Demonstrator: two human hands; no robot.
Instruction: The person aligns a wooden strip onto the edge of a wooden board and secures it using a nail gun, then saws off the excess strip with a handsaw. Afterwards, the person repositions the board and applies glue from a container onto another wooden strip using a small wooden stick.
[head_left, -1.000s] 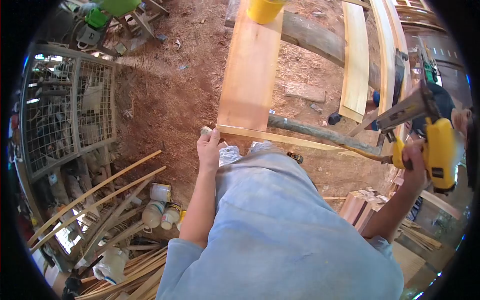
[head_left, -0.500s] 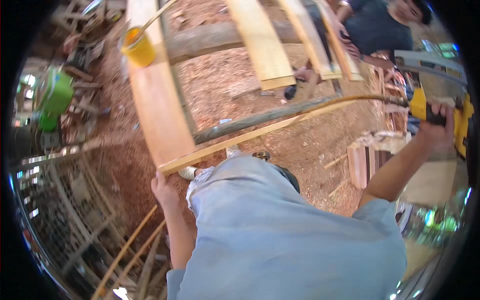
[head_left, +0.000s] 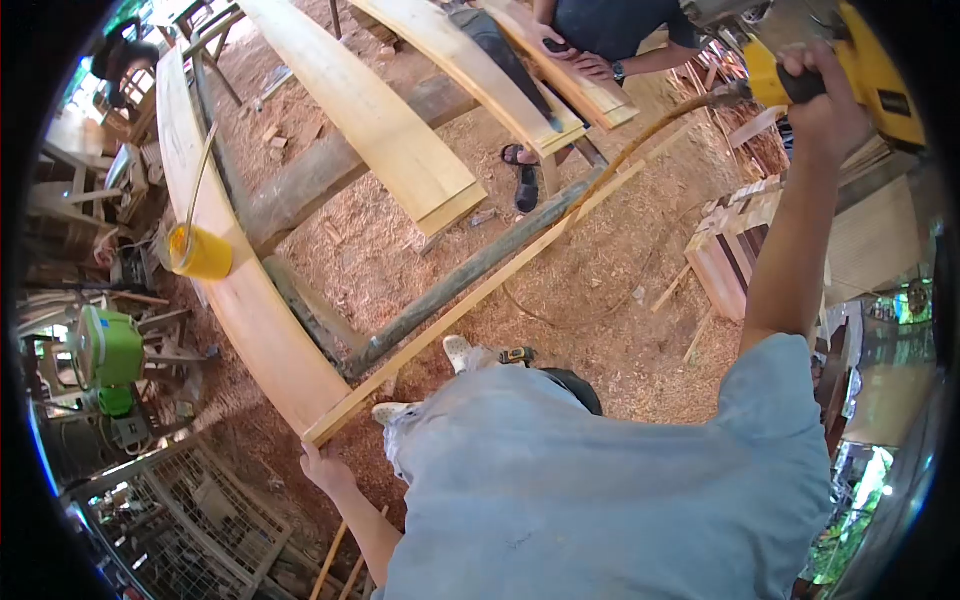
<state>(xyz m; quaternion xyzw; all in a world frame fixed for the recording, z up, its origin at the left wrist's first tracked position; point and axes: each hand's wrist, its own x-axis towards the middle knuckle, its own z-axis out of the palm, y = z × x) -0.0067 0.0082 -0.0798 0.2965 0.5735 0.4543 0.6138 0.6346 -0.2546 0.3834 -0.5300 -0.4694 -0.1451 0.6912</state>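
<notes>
My right hand [head_left: 826,105] is wrapped round the dark grip of a yellow nail gun [head_left: 890,90], held up at the upper right. A brown hose [head_left: 640,142] runs from the tool's fitting down toward the boards. At the lower left, my left hand [head_left: 328,470] grips the near end of a long, thin wooden strip [head_left: 450,326]. That end lies against the end of a wide plank [head_left: 262,335]; the strip slants away to the upper right, beside a round pole [head_left: 470,268]. A yellow cup [head_left: 205,253] with a stick in it stands on the plank.
More planks [head_left: 370,120] lie across a thick log [head_left: 320,180]. Another person [head_left: 610,40] is at the far boards, hands near a plank. Stacked wood blocks [head_left: 720,265] stand at right, a green machine [head_left: 108,350] at left. Shavings cover the ground.
The view has swung, so the planks and cup appear farther left and lower. My right hand and the nail gun appear higher; my left hand stays at the strip's end.
</notes>
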